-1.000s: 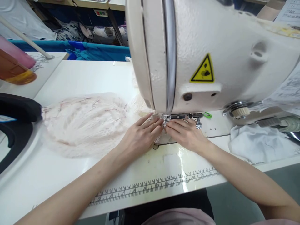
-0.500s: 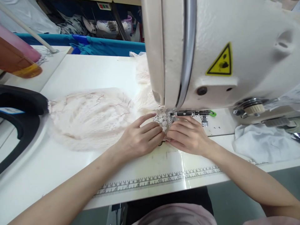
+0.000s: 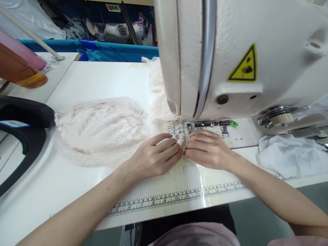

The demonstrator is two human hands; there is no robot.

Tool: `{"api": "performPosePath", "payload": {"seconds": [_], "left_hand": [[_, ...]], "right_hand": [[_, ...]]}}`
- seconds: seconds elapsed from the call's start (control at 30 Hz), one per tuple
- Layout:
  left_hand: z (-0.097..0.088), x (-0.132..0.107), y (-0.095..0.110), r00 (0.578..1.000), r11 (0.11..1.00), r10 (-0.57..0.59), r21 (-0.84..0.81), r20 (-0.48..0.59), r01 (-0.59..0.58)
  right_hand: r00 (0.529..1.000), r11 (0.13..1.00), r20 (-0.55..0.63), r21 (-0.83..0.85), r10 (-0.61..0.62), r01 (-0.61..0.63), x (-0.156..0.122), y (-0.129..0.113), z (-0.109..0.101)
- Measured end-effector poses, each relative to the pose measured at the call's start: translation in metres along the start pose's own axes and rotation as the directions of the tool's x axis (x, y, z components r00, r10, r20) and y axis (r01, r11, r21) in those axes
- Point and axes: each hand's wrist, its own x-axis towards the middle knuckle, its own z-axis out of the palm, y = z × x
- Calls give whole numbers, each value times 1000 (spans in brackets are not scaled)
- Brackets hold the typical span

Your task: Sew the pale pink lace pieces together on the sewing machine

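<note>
A pale pink lace fabric (image 3: 102, 128) lies spread on the white sewing table (image 3: 84, 80), with its edge running under the head of a cream sewing machine (image 3: 230, 51). My left hand (image 3: 156, 157) and my right hand (image 3: 207, 150) meet just in front of the presser foot (image 3: 205, 124). Both have their fingers pressed together on a small white lace trim (image 3: 182, 136) at the fabric's edge. The needle is hidden by the machine head.
A printed ruler (image 3: 179, 198) runs along the table's front edge. A black curved object (image 3: 23, 130) sits at the left, orange and pink cones (image 3: 20, 68) at the far left. White cloth (image 3: 287, 157) lies at the right. A blue bin (image 3: 115, 53) stands behind the table.
My hands have drawn back a little from the presser foot toward me, with the lace trim pinched between them. The view has shifted slightly left.
</note>
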Motion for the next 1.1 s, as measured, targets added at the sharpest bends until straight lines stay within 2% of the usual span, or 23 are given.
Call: {"api": "performPosePath", "payload": {"seconds": [0.1, 0.23, 0.4, 0.9, 1.1], "left_hand": [[4, -2, 1, 993, 993, -77, -79, 87, 84], [12, -6, -1, 938, 957, -212, -135, 275, 256], [17, -8, -3, 896, 953, -238, -88, 375, 290], [15, -5, -9, 897, 956, -236, -75, 373, 283], [16, -3, -8, 905, 958, -232, -78, 357, 276]], "right_hand": [[1000, 999, 8, -39, -3, 3, -3, -1, 2], [1000, 997, 4, -77, -3, 3, -4, -1, 6], [999, 993, -44, -117, -5, 0, 2, -3, 7], [999, 988, -49, -149, 18, -25, 6, -7, 5], [999, 987, -8, -156, 49, -50, 2, -5, 6]]}}
